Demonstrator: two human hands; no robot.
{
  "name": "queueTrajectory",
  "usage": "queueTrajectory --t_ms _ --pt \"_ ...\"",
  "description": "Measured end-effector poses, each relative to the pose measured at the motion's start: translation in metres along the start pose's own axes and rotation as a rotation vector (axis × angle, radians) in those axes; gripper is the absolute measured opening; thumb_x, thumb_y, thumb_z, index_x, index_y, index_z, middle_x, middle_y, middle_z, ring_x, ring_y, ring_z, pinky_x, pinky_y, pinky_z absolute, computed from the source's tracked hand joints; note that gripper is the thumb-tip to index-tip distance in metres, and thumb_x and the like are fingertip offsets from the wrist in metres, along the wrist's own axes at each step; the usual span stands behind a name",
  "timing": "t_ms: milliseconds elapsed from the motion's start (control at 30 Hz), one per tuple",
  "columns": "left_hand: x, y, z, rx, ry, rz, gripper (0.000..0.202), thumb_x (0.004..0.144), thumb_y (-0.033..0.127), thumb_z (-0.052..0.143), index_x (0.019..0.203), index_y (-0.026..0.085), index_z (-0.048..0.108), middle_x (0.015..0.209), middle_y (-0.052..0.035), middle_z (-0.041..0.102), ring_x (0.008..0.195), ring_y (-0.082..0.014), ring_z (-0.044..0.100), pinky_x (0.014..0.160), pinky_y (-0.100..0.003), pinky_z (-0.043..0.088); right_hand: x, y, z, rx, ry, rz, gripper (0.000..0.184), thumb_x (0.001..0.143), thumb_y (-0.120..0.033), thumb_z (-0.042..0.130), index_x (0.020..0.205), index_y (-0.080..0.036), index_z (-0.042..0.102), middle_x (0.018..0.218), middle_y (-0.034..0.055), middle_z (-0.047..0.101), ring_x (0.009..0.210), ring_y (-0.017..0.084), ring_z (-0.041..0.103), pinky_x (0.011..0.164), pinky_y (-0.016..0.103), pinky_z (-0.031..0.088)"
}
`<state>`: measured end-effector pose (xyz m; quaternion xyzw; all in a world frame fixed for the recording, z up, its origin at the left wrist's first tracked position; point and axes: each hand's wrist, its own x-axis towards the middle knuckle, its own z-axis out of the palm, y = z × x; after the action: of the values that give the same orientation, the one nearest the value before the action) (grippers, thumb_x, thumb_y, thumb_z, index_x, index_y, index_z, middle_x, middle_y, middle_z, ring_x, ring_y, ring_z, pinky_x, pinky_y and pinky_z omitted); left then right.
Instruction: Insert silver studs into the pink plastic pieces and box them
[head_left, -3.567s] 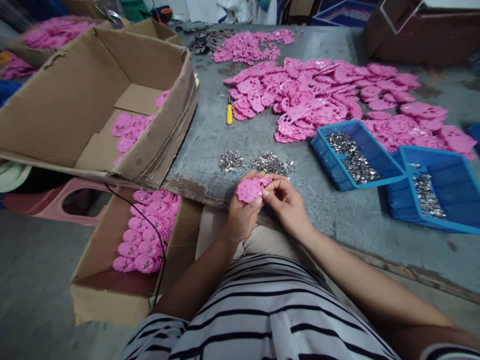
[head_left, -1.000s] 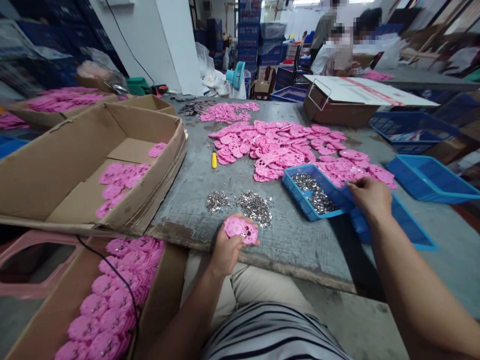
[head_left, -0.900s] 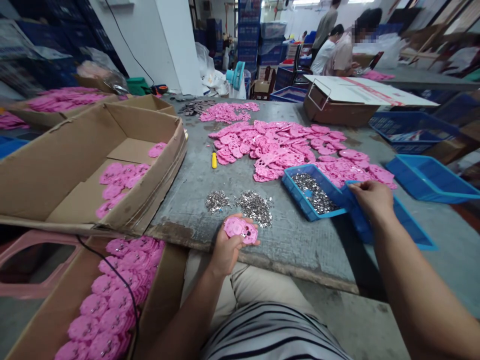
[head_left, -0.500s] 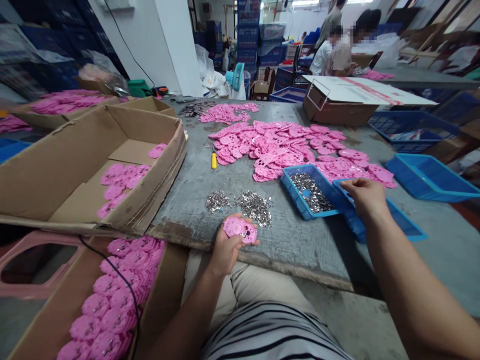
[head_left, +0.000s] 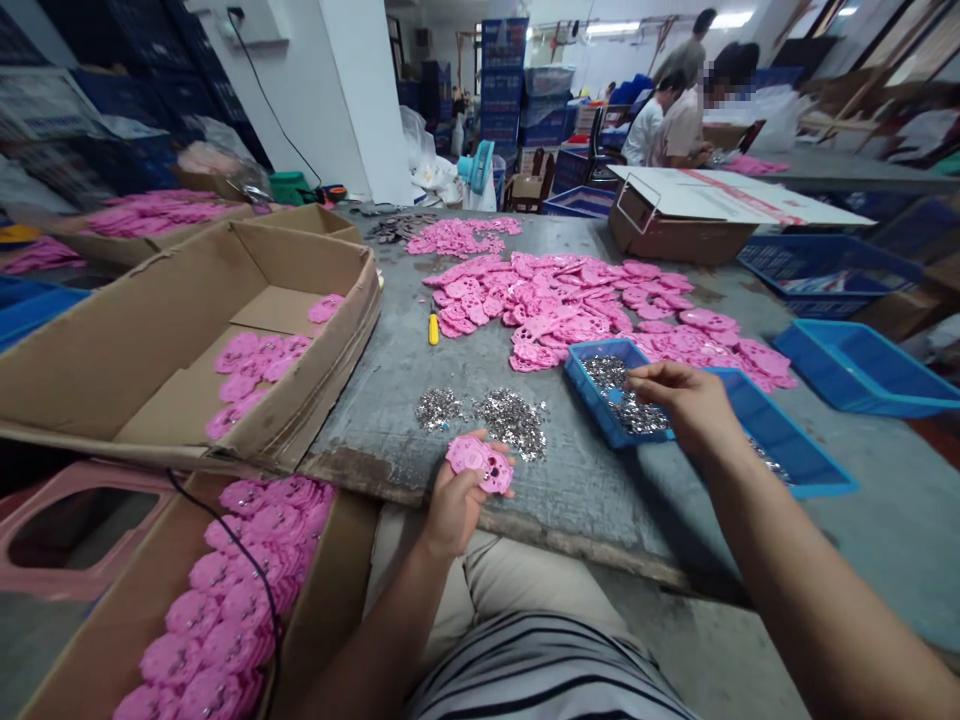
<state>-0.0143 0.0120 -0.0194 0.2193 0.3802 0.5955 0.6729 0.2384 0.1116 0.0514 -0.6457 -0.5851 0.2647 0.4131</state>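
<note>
My left hand [head_left: 459, 500] holds a flat pink plastic piece [head_left: 480, 464] with dark holes near the table's front edge, thumb on top. My right hand [head_left: 679, 390] hovers over a blue tray [head_left: 616, 436] of small shiny metal parts, its thumb and fingertips pinched together. Whatever the pinch holds is too small to make out. A second blue tray [head_left: 814, 470] with some metal bits lies under and right of my right wrist. Two small heaps of metal parts [head_left: 513, 420] lie on the table beyond my left hand.
A large pile of pink pieces [head_left: 562, 300] covers the table's middle, with a yellow-handled tool [head_left: 433, 328] beside it. On the left stands a cardboard box [head_left: 172, 400]; a lower box holds stacked pink pieces [head_left: 240, 600]. An empty-looking blue tray [head_left: 862, 370] sits at right.
My right hand has moved left, from the right blue tray to above the left one, still pinched. My left hand keeps the pink piece in about the same place.
</note>
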Motion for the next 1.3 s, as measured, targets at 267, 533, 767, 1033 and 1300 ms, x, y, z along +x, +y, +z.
queueTrajectory --t_ms 267,533,767,1033,1300 --pt "-0.001 -0.002 0.008 0.080 0.032 0.039 0.058 0.059 0.028 0.077 0.111 0.017 0.054 0.078 -0.0023 0.064 0.072 -0.0211 0.066 0.039 -0.021 0.043 -0.049 -0.030 0.066 0.306 -0.522 -0.016 0.032 0.061 -0.048 0.075 0.072 -0.018 0.073 0.064 0.0018 0.063 0.056 0.012 0.048 0.055 0.028 0.041" --pt "-0.008 -0.001 0.014 0.188 0.176 0.096 0.045 0.053 0.023 0.079 0.094 0.016 0.061 0.075 -0.0009 0.065 0.062 -0.0149 0.061 0.038 -0.018 0.043 -0.070 -0.033 0.090 0.276 -0.773 -0.096 0.019 0.071 -0.035 0.065 0.078 -0.018 0.067 0.070 0.0017 0.066 0.066 0.015 0.057 0.065 0.028 0.043" --pt "-0.007 -0.003 0.018 0.275 0.273 0.173 0.036 0.055 0.021 0.075 0.089 0.016 0.064 0.070 0.0022 0.063 0.048 -0.0081 0.052 0.035 -0.017 0.039 -0.072 -0.036 0.095 0.274 -0.742 -0.015 0.027 0.062 -0.041 0.073 0.068 -0.018 0.060 0.060 -0.0019 0.059 0.056 0.011 0.049 0.058 0.025 0.039" --pt "-0.011 0.003 0.022 0.034 0.286 0.190 0.044 0.058 0.028 0.076 0.098 0.017 0.060 0.071 0.0017 0.063 0.055 -0.0104 0.056 0.040 -0.018 0.041 -0.082 -0.039 0.101 0.226 -0.599 -0.106 0.032 0.076 -0.049 0.064 0.065 -0.020 0.057 0.060 -0.0006 0.054 0.058 0.013 0.047 0.057 0.028 0.038" --pt "-0.008 0.006 0.019 -0.171 0.267 0.088 0.048 0.081 0.064 0.055 0.087 0.016 0.058 0.063 -0.0016 0.061 0.055 -0.0138 0.060 0.043 -0.020 0.044 -0.085 -0.040 0.099 0.124 -0.603 -0.364 0.015 0.081 -0.023 0.061 0.067 -0.018 0.064 0.106 0.0091 0.060 0.099 0.021 0.056 0.082 0.036 0.046"
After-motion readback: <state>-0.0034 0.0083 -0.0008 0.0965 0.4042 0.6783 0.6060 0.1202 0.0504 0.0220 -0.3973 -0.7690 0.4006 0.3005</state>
